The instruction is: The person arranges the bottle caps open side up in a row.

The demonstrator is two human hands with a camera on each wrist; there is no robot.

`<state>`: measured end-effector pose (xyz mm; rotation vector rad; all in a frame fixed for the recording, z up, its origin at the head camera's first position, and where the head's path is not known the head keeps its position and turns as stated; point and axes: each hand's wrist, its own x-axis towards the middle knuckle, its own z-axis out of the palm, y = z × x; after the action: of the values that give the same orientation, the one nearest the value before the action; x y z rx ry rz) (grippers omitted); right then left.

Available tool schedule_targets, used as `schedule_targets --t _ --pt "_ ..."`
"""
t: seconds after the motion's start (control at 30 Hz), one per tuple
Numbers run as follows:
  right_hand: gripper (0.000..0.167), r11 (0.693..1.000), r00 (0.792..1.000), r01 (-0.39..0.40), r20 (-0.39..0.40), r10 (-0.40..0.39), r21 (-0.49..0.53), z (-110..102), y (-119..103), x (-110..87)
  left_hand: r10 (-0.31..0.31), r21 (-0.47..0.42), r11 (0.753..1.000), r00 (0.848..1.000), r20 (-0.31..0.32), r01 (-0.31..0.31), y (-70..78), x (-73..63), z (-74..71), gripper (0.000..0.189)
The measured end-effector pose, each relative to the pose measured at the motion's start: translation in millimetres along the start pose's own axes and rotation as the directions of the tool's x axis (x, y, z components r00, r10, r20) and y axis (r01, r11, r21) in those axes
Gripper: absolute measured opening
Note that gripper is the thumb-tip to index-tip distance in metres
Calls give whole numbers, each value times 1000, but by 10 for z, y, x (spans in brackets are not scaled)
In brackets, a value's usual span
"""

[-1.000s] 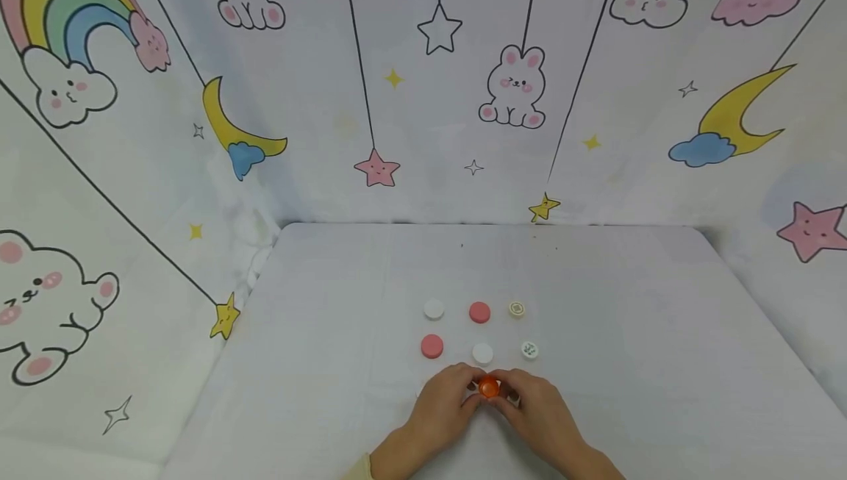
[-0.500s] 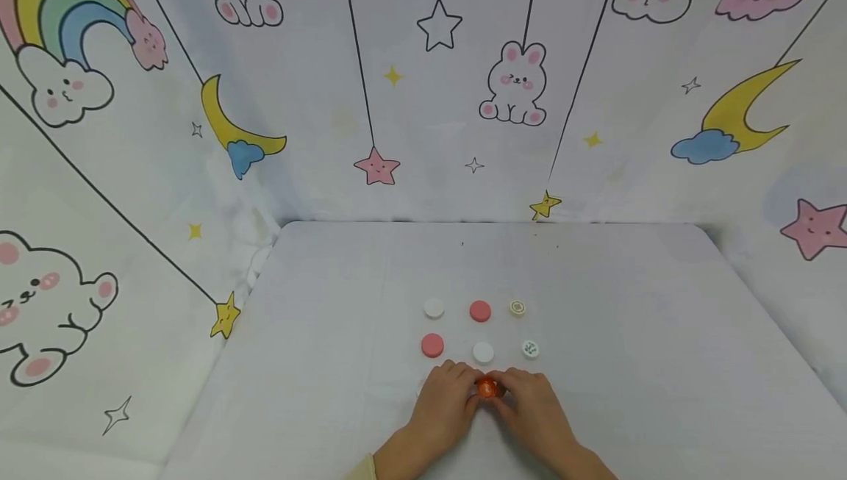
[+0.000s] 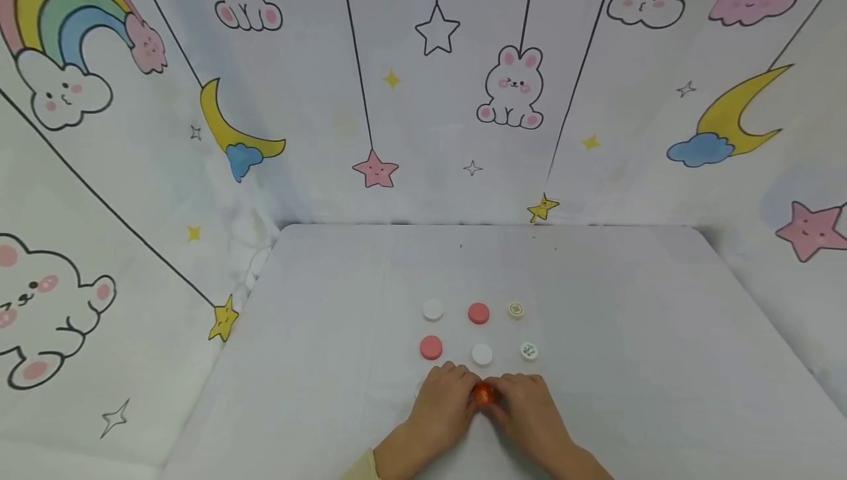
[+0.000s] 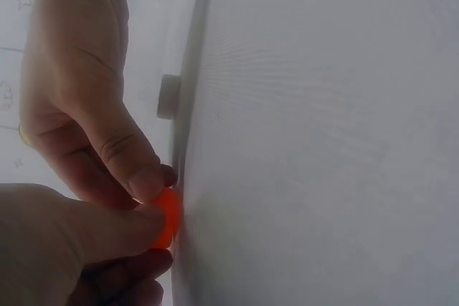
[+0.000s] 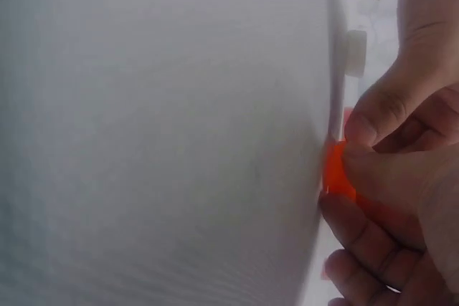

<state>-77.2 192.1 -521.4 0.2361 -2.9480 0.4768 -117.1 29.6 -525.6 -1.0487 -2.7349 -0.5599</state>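
In the head view a small orange cap (image 3: pixel 483 393) sits between the fingertips of both hands, close to the near row of caps. My left hand (image 3: pixel 443 405) pinches it from the left and my right hand (image 3: pixel 531 415) from the right. Seen from the left wrist, the translucent orange cap (image 4: pixel 171 217) is right at the white tabletop, with thumbs lying against its near side. The right wrist view has the same cap (image 5: pixel 337 170) partly covered by a thumb and fingers.
Beyond the hands are a red cap (image 3: pixel 431 348), a white cap (image 3: pixel 481 354) and a patterned white piece (image 3: pixel 529 351). Farther back lie another white cap (image 3: pixel 433 309), a red cap (image 3: pixel 479 313) and a yellowish piece (image 3: pixel 515 309). A printed cloth (image 3: pixel 317 120) surrounds the white table (image 3: pixel 662 333).
Both hands have shifted slightly left and toward the person with the orange cap, which has tilted a little between the fingers. The other caps stay in place.
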Motion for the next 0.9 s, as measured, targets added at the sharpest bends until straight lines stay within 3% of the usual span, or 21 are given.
schedule_targets --t 0.23,0.5,0.9 --pt "28 999 999 35 -12 -35 -7 31 1 18 37 65 997 998 -51 -34 -16 -9 2 18" --pt "26 998 998 58 -36 -59 -26 14 -19 22 49 95 994 998 -42 -45 -18 1 -3 17" --pt "24 998 998 59 -32 -60 -28 0 -29 16 59 74 996 996 -61 -54 2 16 -38 14"
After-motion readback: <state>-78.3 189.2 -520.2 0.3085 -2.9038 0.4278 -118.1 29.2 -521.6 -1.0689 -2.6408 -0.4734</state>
